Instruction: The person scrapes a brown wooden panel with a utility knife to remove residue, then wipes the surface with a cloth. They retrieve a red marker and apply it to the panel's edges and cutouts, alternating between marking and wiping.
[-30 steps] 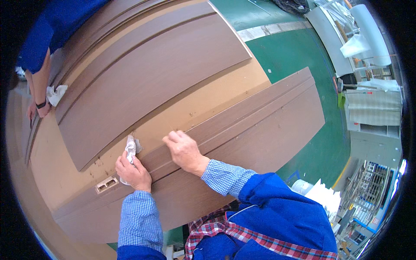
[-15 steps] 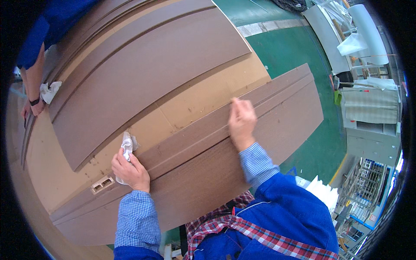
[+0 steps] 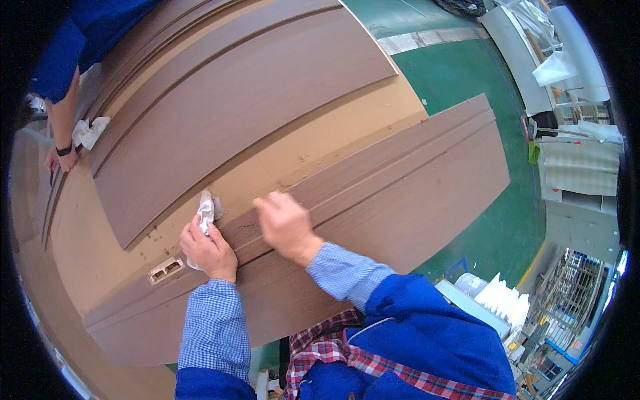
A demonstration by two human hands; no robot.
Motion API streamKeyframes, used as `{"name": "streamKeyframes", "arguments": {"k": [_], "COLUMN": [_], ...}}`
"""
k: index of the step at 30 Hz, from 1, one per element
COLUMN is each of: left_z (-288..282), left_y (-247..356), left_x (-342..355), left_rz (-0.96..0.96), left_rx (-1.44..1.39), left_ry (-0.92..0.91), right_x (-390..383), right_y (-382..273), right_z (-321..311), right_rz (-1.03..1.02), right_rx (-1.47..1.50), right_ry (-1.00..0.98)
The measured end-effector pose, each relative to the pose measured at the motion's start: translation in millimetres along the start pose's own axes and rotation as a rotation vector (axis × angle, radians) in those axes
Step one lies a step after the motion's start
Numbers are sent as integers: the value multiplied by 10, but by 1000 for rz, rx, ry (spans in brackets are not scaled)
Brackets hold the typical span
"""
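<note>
A long brown wood-grain panel [image 3: 407, 200] with grooves along its far side lies across in front of me. My left hand [image 3: 210, 253] is closed round a crumpled white cloth [image 3: 207, 212] and rests on the panel's far edge. To its left, a pale rectangular cut-out [image 3: 166, 270] with two pockets is set in that edge. Over the grooved strip, just right of the cloth, is my right hand [image 3: 288, 227], slightly blurred. Its fingers are curled in a pinch, and whatever they hold is too small to make out. Dark crumbs [image 3: 248, 225] lie on the panel between my hands.
A second brown panel [image 3: 267, 100] lies beyond, on a tan board [image 3: 347, 130] strewn with debris. At the far left, a co-worker's hand [image 3: 68, 159] is by another white cloth [image 3: 90, 132]. Green floor [image 3: 460, 73] and a cluttered rack [image 3: 567, 293] are on the right.
My right hand has swept left and nearer along the panel's grooved edge, toward the cloth. My left hand keeps its hold on the cloth. The whole view has shifted slightly.
</note>
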State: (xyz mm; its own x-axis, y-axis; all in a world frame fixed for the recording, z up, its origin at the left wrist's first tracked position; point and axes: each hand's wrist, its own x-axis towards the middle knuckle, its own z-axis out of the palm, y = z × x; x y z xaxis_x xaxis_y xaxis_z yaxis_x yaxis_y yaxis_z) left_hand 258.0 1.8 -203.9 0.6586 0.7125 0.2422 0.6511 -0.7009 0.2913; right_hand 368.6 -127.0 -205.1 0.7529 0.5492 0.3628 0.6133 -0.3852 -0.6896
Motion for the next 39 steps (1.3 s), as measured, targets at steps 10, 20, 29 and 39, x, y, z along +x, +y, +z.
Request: {"name": "streamKeyframes", "arguments": {"k": [10,20,29,39], "left_z": [-17,-6,-27,-52], "left_y": [26,26,12,36], "left_x": [-10,-13,-16,-5], "left_rz": [-19,-24,-45,-43], "left_rx": [-5,-22,-18,4], "left_ry": [8,10,-8,-25], "right_x": [179,-37,13,-49], "right_y": [843,-264,274,413], "right_z": [-918,47,-513,-491], "right_rz": [147,31,136,109], "right_rx": [-269,146,14,-49], "right_ry": [167,-28,168,163]}}
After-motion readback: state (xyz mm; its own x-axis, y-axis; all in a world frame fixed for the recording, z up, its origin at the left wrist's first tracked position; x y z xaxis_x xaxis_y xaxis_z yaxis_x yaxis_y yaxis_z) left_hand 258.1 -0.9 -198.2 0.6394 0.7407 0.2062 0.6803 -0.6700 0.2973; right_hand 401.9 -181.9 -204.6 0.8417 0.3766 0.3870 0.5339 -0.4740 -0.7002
